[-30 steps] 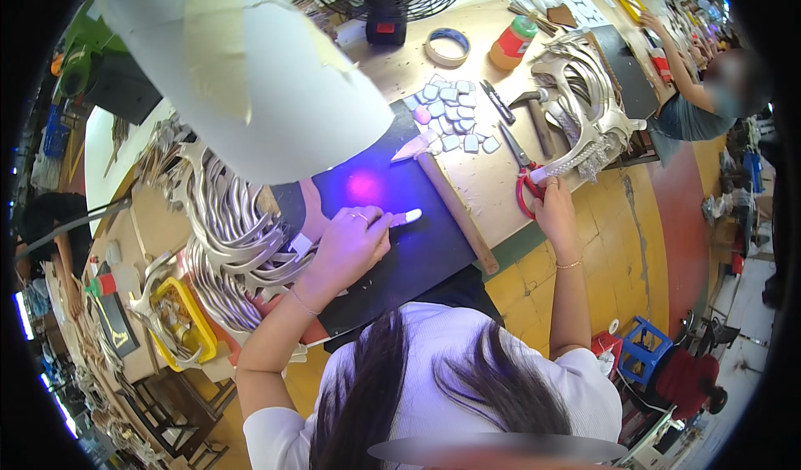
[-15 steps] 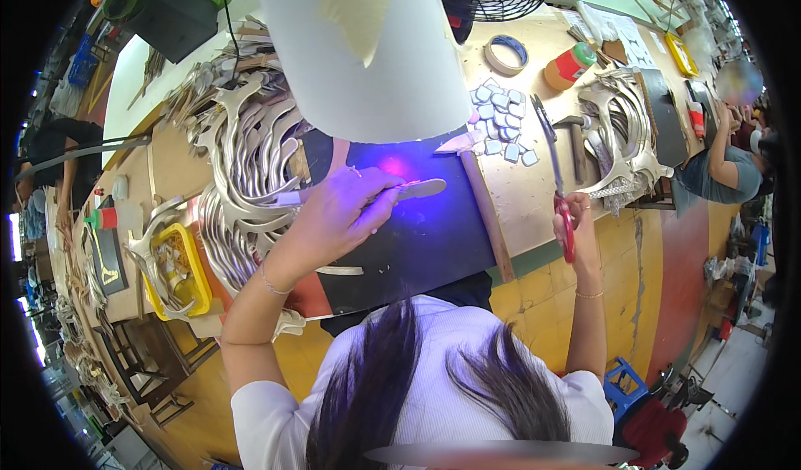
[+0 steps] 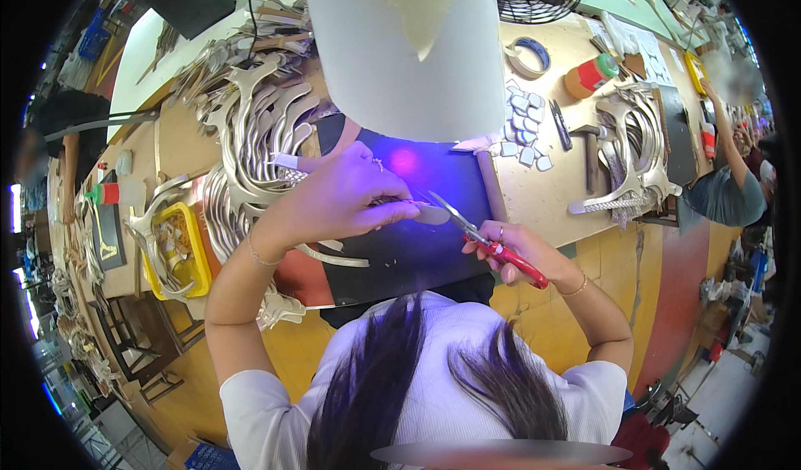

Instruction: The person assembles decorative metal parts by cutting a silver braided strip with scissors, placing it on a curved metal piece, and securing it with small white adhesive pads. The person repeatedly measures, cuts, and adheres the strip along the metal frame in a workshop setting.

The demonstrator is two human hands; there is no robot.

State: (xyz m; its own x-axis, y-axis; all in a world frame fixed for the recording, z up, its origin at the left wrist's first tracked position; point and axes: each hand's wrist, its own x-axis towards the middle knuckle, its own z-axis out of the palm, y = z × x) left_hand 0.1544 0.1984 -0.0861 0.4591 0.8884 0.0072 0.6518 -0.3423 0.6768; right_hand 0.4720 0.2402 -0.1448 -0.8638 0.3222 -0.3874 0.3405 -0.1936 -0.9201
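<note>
My left hand [image 3: 355,195] is closed on a flat pale strip [image 3: 432,215] with a rounded end, which sticks out past the fingertips over a black mat [image 3: 392,261]. The rest of the strip is hidden by the fingers. Scissors with red handles [image 3: 526,269] are gripped in my right hand [image 3: 531,247]. Their blades point up and left, with the tips close to the strip's end; I cannot tell whether they touch it. Purple-blue light falls on the mat beneath a large white cylindrical hood [image 3: 409,70].
Curved pale pieces [image 3: 238,124] are heaped on the left, beside a yellow tray [image 3: 202,261]. At the right lie small white rounded tiles [image 3: 524,124], a tape roll [image 3: 534,71], a green-lidded jar [image 3: 591,76], a hammer [image 3: 591,157] and more curved pieces [image 3: 642,136]. Other people work at both sides.
My right hand has brought the scissors from the right of the table leftward to the strip, turning the blades toward it. My left hand still grips the strip, now slightly lower.
</note>
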